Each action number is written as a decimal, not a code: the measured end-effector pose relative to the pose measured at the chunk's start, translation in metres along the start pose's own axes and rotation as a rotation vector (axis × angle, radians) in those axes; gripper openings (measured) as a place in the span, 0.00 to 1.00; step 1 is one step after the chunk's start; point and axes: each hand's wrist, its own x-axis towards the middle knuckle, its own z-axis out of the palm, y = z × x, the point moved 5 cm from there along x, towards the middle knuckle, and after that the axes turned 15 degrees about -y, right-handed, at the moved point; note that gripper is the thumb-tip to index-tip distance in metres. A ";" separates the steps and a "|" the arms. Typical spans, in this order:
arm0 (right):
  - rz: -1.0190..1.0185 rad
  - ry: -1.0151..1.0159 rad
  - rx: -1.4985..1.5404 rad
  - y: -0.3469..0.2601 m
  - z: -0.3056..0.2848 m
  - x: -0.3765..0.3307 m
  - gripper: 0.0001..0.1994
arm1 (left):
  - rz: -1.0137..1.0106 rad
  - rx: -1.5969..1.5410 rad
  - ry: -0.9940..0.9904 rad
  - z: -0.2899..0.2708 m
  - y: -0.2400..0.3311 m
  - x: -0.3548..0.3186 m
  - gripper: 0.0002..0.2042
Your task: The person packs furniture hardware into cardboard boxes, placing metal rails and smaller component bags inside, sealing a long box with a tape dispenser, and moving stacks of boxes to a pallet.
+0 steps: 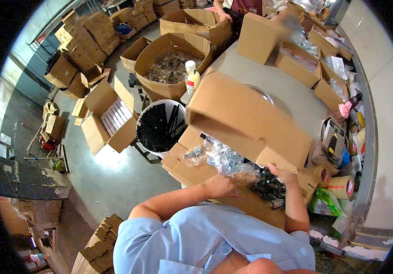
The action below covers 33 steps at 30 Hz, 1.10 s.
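My right hand grips the near edge of a long cardboard box, thumb and fingers closed on it. The box is tilted over the worktable and partly smeared by motion. My left hand is curled in front of my chest, close to clear plastic bags of small metal parts. What its fingers hold, if anything, is hidden. Beneath the bags lies a flattened cardboard sheet. Black parts in clear wrapping lie between my hands, partly under the box.
Left of the table stand a white bucket of black rods and an open carton of white packs. A bottle stands by a large carton. Tape rolls lie right. Across the table, a co-worker's hand shows near another box.
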 end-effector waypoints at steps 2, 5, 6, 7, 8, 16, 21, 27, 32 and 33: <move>-0.001 0.139 0.013 0.014 -0.025 0.009 0.24 | 0.053 -0.125 0.165 -0.021 0.003 -0.016 0.16; -0.284 0.450 0.218 0.017 -0.069 0.037 0.27 | 0.005 -0.392 0.356 -0.029 -0.013 -0.029 0.12; -0.217 0.519 0.330 0.022 -0.082 0.046 0.28 | 0.007 -0.396 0.351 -0.030 -0.019 -0.030 0.12; -0.151 0.588 0.441 0.027 -0.094 0.053 0.29 | -0.030 -0.466 0.454 -0.034 -0.032 -0.033 0.11; -0.147 0.590 0.439 0.029 -0.106 0.063 0.29 | -0.067 -0.536 0.557 -0.039 -0.044 -0.038 0.10; 0.182 0.860 1.029 0.137 -0.169 0.140 0.28 | -0.088 -0.345 0.101 -0.056 0.012 -0.008 0.20; 0.299 0.564 1.050 0.178 -0.154 0.148 0.33 | -0.195 -0.384 -0.013 -0.027 -0.001 0.020 0.15; 0.307 0.306 0.429 0.117 -0.089 0.107 0.26 | -0.176 -0.536 0.287 -0.055 -0.066 -0.027 0.07; -0.075 -0.216 -0.269 0.040 0.021 0.054 0.15 | -0.210 -0.687 0.321 -0.065 -0.110 -0.047 0.08; -0.177 -0.305 -0.415 0.019 0.051 0.042 0.14 | -0.207 -0.680 0.313 -0.062 -0.118 -0.050 0.08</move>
